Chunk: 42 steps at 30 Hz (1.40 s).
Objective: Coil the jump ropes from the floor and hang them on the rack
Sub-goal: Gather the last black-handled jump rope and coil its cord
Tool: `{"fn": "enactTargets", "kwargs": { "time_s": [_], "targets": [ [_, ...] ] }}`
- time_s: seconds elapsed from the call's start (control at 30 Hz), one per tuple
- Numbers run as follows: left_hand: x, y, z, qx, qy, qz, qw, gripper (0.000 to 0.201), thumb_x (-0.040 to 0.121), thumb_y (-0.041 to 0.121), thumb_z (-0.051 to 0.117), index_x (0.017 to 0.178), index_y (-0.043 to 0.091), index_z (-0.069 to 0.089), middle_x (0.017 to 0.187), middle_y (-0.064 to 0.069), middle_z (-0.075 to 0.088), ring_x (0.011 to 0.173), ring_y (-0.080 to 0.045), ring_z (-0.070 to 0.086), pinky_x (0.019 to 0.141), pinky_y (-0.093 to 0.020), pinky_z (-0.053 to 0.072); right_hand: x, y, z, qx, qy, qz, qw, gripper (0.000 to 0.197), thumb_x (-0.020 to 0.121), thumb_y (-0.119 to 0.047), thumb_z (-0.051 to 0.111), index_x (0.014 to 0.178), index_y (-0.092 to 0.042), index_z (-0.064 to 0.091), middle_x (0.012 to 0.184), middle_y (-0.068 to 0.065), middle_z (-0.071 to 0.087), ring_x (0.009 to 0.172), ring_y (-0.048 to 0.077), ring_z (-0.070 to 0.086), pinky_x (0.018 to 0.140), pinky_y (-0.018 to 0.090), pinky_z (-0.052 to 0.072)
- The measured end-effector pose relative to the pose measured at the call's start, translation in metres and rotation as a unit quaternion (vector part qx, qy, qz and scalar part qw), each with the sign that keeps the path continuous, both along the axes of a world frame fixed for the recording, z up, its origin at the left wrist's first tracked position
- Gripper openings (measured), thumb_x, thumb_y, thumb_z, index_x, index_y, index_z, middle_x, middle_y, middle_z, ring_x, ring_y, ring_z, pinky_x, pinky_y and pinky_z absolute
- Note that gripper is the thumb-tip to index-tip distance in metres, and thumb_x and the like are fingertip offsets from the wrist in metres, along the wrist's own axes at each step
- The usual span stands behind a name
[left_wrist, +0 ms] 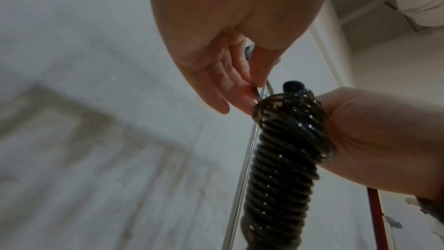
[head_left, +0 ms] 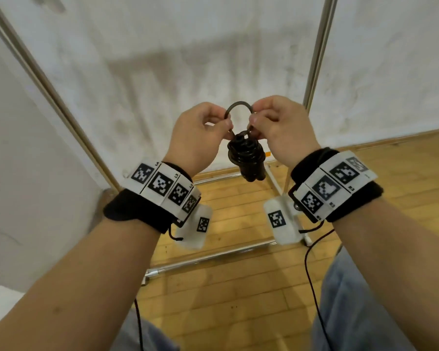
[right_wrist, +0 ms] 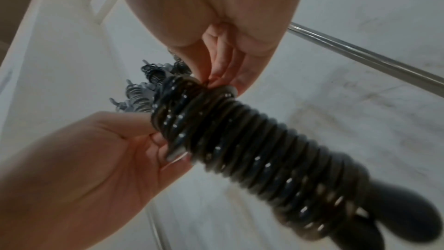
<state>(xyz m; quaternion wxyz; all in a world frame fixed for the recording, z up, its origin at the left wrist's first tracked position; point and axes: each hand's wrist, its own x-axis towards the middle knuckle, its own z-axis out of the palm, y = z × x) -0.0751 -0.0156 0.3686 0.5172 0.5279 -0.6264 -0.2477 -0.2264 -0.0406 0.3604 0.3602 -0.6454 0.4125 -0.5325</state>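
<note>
Pinching either side of a short free loop (head_left: pixel 238 107), the left hand (head_left: pixel 195 138) and right hand (head_left: pixel 281 130) hold the black glossy jump rope (head_left: pixel 246 154), tightly coiled round its paired handles, hanging between them before the chrome-tube rack (head_left: pixel 317 51). Coiling appears finished; hanging remains, judged from the raised loop.

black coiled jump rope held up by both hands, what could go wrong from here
1. The black coiled jump rope hangs only from a small loop pinched between the left hand and the right hand; a slipping pinch would probably drop the bundle onto the wooden floor.
2. The top turns look loose in the wrist views, so the wrapping may unravel.
3. The metal rack pole stands off to the right, so hanging needs a reach.
</note>
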Motion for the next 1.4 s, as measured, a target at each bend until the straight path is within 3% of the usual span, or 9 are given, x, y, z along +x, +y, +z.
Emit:
{"fn": "enactTargets", "kwargs": {
  "time_s": [0.13, 0.23, 0.47, 0.57, 0.7, 0.87, 1.07, 1.23, 1.4],
  "targets": [
    [-0.015, -0.065, -0.008, -0.007, 0.005, -0.043, 0.999, 0.023, 0.088, 0.002, 0.061, 0.08, 0.023, 0.057, 0.079, 0.004, 0.063, 0.072, -0.017, 0.067, 0.079, -0.042, 0.057, -0.007, -0.055, -0.007, -0.011, -0.001, -0.031, 0.999, 0.017, 0.088, -0.001, 0.056, 0.085, -0.018, 0.054, 0.072, 0.001, 0.063, 0.063, 0.008, 0.064, 0.065, 0.021, 0.054],
    [-0.031, -0.109, -0.007, -0.035, -0.015, -0.067, 0.997, 0.025, 0.087, 0.008, 0.059, 0.082, 0.032, 0.055, 0.08, 0.009, 0.062, 0.078, -0.015, 0.066, 0.077, -0.034, 0.056, -0.015, -0.091, -0.006, -0.034, 0.003, -0.084, 0.996, 0.018, 0.089, -0.002, 0.053, 0.089, -0.02, 0.051, 0.078, -0.004, 0.06, 0.071, 0.013, 0.064, 0.069, 0.026, 0.056],
    [-0.096, -0.15, 0.055, -0.047, -0.011, -0.112, 0.993, 0.013, 0.092, 0.021, 0.053, 0.091, 0.035, 0.055, 0.072, 0.015, 0.057, 0.073, -0.011, 0.062, 0.068, -0.027, 0.052, -0.059, -0.12, 0.055, -0.017, 0.037, -0.194, 0.98, 0.016, 0.088, -0.005, 0.053, 0.09, -0.021, 0.052, 0.081, -0.014, 0.056, 0.066, 0.0, 0.056, 0.065, 0.017, 0.047],
    [-0.112, -0.151, 0.087, -0.01, -0.002, -0.095, 0.995, 0.014, 0.091, 0.018, 0.051, 0.09, 0.032, 0.053, 0.079, 0.018, 0.058, 0.078, -0.008, 0.062, 0.07, -0.024, 0.052, -0.076, -0.12, 0.096, 0.021, 0.076, -0.177, 0.981, 0.015, 0.088, -0.008, 0.052, 0.09, -0.023, 0.051, 0.085, -0.012, 0.057, 0.069, 0.013, 0.06, 0.064, 0.025, 0.051],
    [-0.123, -0.132, 0.126, 0.055, 0.013, -0.069, 0.996, 0.021, 0.091, 0.023, 0.051, 0.085, 0.043, 0.048, 0.082, 0.018, 0.059, 0.082, -0.005, 0.063, 0.069, -0.018, 0.05, -0.089, -0.11, 0.139, 0.035, 0.152, -0.147, 0.977, 0.012, 0.088, -0.006, 0.053, 0.091, -0.018, 0.053, 0.079, -0.011, 0.055, 0.071, 0.012, 0.059, 0.061, 0.022, 0.05],
    [-0.119, -0.111, 0.175, 0.086, 0.036, -0.018, 0.995, 0.029, 0.093, 0.018, 0.053, 0.087, 0.047, 0.054, 0.087, 0.017, 0.064, 0.087, -0.013, 0.066, 0.078, -0.036, 0.056, -0.088, -0.101, 0.186, 0.029, 0.198, -0.095, 0.975, 0.007, 0.088, -0.004, 0.054, 0.093, -0.005, 0.058, 0.083, -0.003, 0.055, 0.073, 0.021, 0.058, 0.065, 0.031, 0.049],
    [-0.106, -0.1, 0.239, 0.051, 0.039, 0.061, 0.996, 0.038, 0.092, 0.015, 0.056, 0.094, 0.053, 0.056, 0.086, 0.024, 0.066, 0.082, -0.005, 0.068, 0.073, -0.028, 0.057, -0.077, -0.1, 0.247, 0.004, 0.179, -0.064, 0.982, 0.007, 0.085, -0.004, 0.055, 0.091, -0.006, 0.058, 0.083, 0.0, 0.057, 0.073, 0.021, 0.059, 0.063, 0.028, 0.048],
    [-0.093, -0.096, 0.282, 0.014, 0.044, 0.085, 0.995, 0.026, 0.09, 0.016, 0.055, 0.098, 0.04, 0.051, 0.089, 0.012, 0.066, 0.086, -0.01, 0.069, 0.075, -0.035, 0.058, -0.064, -0.105, 0.288, -0.027, 0.167, -0.043, 0.985, 0.007, 0.084, 0.0, 0.056, 0.088, -0.005, 0.058, 0.08, -0.004, 0.052, 0.069, 0.017, 0.055, 0.062, 0.015, 0.04],
    [-0.081, -0.104, 0.314, 0.025, 0.03, 0.13, 0.991, 0.021, 0.09, 0.02, 0.056, 0.094, 0.04, 0.051, 0.085, 0.012, 0.069, 0.081, -0.005, 0.068, 0.069, -0.033, 0.058, -0.05, -0.116, 0.322, -0.01, 0.133, -0.023, 0.991, 0.005, 0.087, -0.003, 0.054, 0.089, -0.007, 0.058, 0.081, 0.003, 0.06, 0.072, 0.021, 0.061, 0.064, 0.026, 0.048]
  ]
}}
